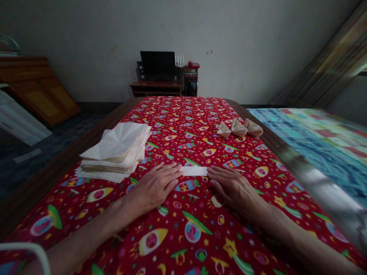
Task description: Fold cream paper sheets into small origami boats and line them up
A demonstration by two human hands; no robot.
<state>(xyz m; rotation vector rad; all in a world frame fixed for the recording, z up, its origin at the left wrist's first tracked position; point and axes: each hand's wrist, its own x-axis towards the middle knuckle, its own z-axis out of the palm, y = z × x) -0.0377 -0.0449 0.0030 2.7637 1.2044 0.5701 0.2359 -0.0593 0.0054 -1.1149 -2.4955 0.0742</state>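
Note:
A narrow folded white paper strip (194,171) lies on the red rocket-print cloth (186,126). My left hand (155,187) rests flat with fingers stretched out, its fingertips on the strip's left end. On the other side my right hand (232,187) also lies flat and open, fingertips at the strip's right end. A stack of creased white paper sheets (117,151) sits just left of and beyond my left hand. Three folded beige paper shapes (240,128) stand farther off on the right.
The cloth covers a dark wooden table (57,164). A bed with a colourful checked cover (315,133) lies to the right. Against the far wall stands a low stand with a monitor (157,65) and speakers. An orange cabinet (37,88) is at left.

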